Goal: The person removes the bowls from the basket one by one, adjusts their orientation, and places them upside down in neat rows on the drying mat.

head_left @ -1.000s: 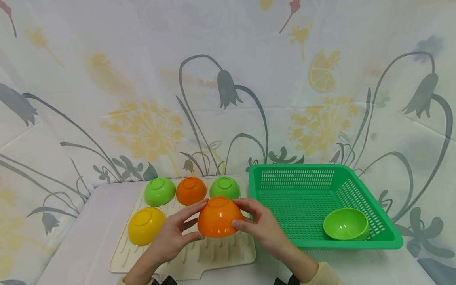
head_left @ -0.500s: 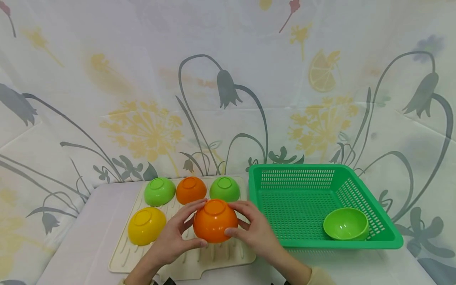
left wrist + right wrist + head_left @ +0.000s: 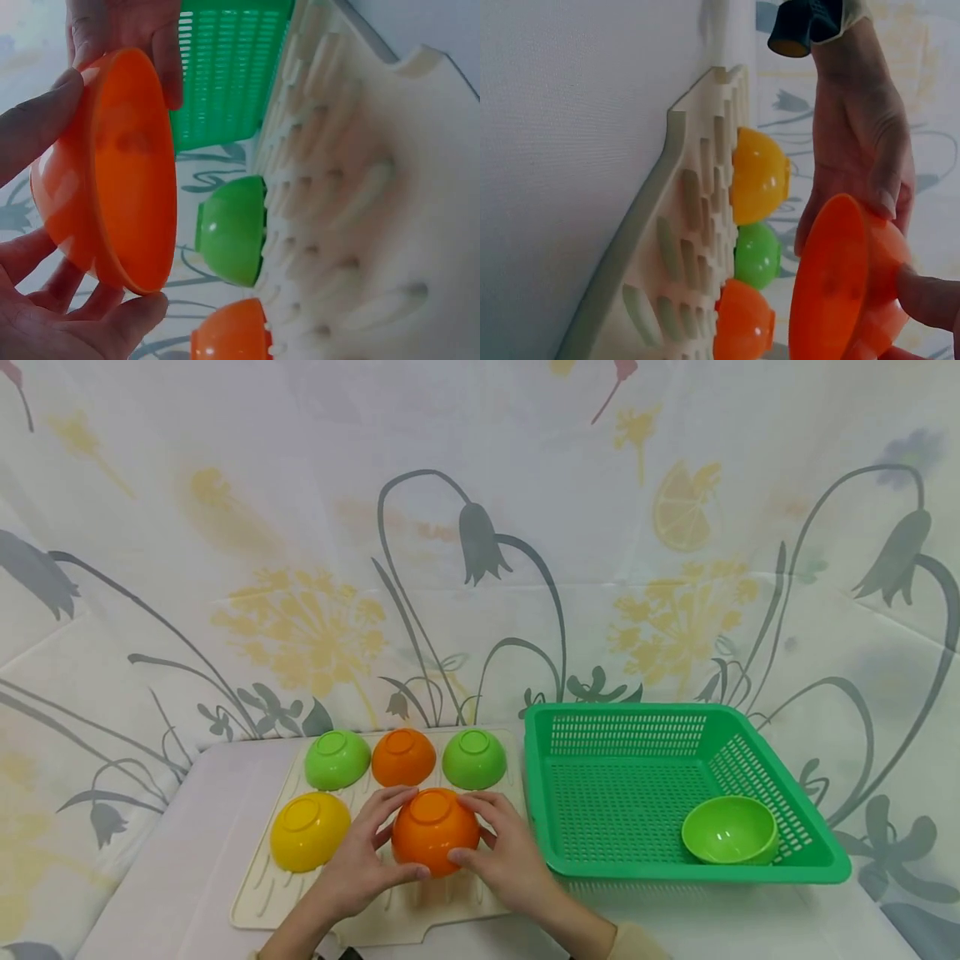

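Observation:
An orange bowl (image 3: 435, 839) is held upside down over the front part of the cream drying rack (image 3: 390, 927). In both wrist views a gap shows between its rim and the rack. My left hand (image 3: 362, 860) grips the bowl's left side, with the thumb at the front and fingers towards the back. On its right side my right hand (image 3: 512, 858) holds it the same way. Behind it, a green bowl (image 3: 337, 762), another orange bowl (image 3: 403, 760) and a second green bowl (image 3: 474, 762) rest upside down in a row. A yellow bowl (image 3: 310, 833) lies inverted near the left hand.
To the right stands a green perforated basket (image 3: 626, 868), its left wall close beside the rack. One light green bowl (image 3: 731, 831) lies in the basket's front right corner, opening upward. A flower-printed cloth (image 3: 480, 610) hangs behind the table.
Both hands have brought the orange bowl leftward and lower over the rack. Its base has tipped more into view. The other bowls and the basket stay put.

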### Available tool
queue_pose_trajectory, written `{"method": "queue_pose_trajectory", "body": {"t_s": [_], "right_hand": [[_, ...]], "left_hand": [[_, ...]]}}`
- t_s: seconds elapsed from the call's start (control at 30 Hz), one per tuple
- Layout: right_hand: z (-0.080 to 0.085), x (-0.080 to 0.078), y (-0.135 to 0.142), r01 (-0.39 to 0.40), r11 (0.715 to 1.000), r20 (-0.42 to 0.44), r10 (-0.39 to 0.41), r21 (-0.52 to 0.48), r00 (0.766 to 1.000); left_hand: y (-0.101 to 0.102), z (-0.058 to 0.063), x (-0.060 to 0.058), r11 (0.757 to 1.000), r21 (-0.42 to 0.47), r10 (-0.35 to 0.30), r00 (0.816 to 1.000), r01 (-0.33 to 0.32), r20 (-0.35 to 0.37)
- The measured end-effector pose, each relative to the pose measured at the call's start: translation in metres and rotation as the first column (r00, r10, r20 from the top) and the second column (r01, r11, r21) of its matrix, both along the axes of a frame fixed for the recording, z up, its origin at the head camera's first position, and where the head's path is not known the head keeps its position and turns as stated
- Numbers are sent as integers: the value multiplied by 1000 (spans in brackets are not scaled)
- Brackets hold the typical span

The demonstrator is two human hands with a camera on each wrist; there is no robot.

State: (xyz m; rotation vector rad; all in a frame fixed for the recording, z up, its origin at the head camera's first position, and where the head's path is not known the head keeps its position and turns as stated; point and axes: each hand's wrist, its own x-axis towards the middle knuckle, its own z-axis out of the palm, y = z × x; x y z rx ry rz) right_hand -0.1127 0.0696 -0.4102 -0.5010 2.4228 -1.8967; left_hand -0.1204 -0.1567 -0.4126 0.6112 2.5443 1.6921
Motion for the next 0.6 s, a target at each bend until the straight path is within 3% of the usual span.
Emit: {"method": "queue_pose_trajectory", "body": {"t_s": [0.17, 0.37, 0.6], "right_hand": [[-13, -7, -10, 4, 999, 32, -5, 37, 999], [-25, -15, -17, 7, 991, -22, -4, 131, 1000], [-32, -22, -27, -47, 966, 21, 44, 254, 999]], "left_hand": [[-5, -7, -1, 998, -42, 50, 998, -48, 42], [-5, -22, -8, 978, -160, 129, 991, -132, -26], [-4, -36, -14, 958, -219, 184, 982, -187, -32]]}}
